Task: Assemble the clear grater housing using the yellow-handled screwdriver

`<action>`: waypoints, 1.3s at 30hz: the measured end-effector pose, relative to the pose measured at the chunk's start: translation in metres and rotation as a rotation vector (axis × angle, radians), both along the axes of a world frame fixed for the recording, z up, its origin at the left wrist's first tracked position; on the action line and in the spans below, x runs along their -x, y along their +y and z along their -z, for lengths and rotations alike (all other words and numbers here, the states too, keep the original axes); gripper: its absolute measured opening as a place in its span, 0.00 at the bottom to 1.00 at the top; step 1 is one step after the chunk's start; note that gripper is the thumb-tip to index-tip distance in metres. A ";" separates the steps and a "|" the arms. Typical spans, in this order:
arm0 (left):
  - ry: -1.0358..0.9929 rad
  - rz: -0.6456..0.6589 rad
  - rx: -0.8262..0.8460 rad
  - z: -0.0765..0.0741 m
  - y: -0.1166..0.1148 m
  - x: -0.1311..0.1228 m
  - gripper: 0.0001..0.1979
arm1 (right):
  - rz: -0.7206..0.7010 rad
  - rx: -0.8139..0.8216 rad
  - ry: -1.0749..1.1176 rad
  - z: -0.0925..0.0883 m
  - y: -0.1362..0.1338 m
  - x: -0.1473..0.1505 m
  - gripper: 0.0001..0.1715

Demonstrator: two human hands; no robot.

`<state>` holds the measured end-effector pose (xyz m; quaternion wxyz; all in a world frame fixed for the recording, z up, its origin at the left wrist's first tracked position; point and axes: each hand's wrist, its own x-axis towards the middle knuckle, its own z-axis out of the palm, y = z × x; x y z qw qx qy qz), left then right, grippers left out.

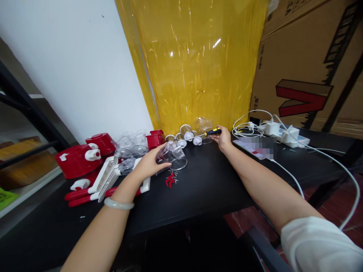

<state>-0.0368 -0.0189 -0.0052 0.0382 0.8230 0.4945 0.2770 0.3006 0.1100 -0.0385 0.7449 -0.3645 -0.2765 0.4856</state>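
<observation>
My left hand [153, 161] is closed around a clear plastic part [170, 152] with a round rim, tilted above the black table. In my right hand [223, 138] is a screwdriver [212, 132], gripped near the end of its black and yellow handle. Its metal shaft points left and reaches the clear part; whether the tip touches it I cannot tell. Small red pieces [171, 180] and thin metal bits lie on the table just below the clear part. Behind the shaft lie several metal grater drums [186, 131] with white ends.
Red housings [78, 161] and white and red handles [104, 177] are piled at left, beside several clear plastic parts [132, 145] and a red box-shaped part [155, 139]. To the right are a phone [254, 146], white cables and a power strip [292, 136]. A yellow plastic curtain [195, 64] hangs behind.
</observation>
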 end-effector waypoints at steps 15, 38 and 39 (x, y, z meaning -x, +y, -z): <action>0.004 -0.004 0.006 0.000 -0.001 0.000 0.45 | -0.037 0.027 0.012 -0.004 -0.006 0.002 0.13; -0.001 -0.021 0.015 -0.001 -0.002 -0.002 0.45 | 0.000 0.033 -0.069 -0.001 -0.001 0.002 0.11; -0.001 -0.019 0.013 -0.001 -0.002 -0.002 0.45 | 0.006 0.034 -0.072 -0.001 0.000 0.002 0.10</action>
